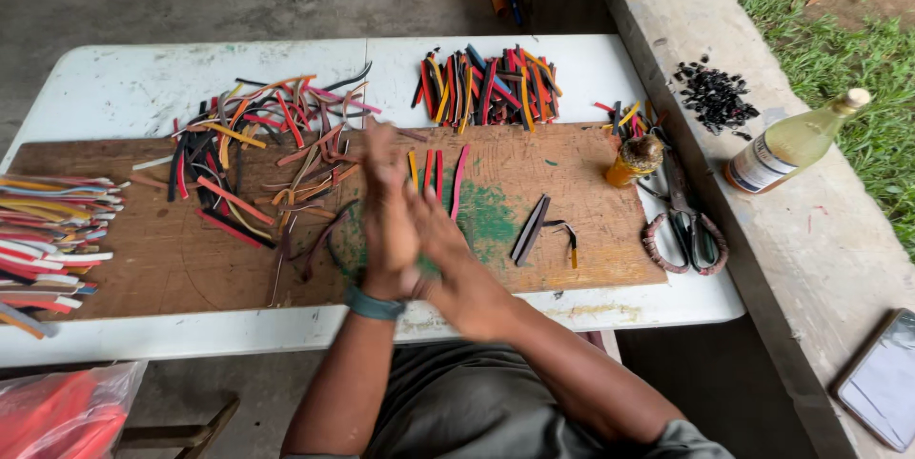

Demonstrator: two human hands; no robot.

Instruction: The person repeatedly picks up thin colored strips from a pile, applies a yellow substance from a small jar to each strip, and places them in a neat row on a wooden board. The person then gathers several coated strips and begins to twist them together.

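Observation:
My left hand and my right hand are pressed palm to palm over the middle of a wooden board. Both are blurred by motion. I cannot tell whether anything lies between the palms. A teal band sits on my left wrist. Just beyond the fingers lie a few yellow and red rubber strips. Left of the hands is a tangled heap of coloured strips. To the right lie two dark strips.
The board rests on a white table. Short coloured pieces are piled at the back, and long strips are stacked at the left edge. A small amber bottle and scissors lie right. The concrete ledge holds a larger bottle, black scraps and a tablet.

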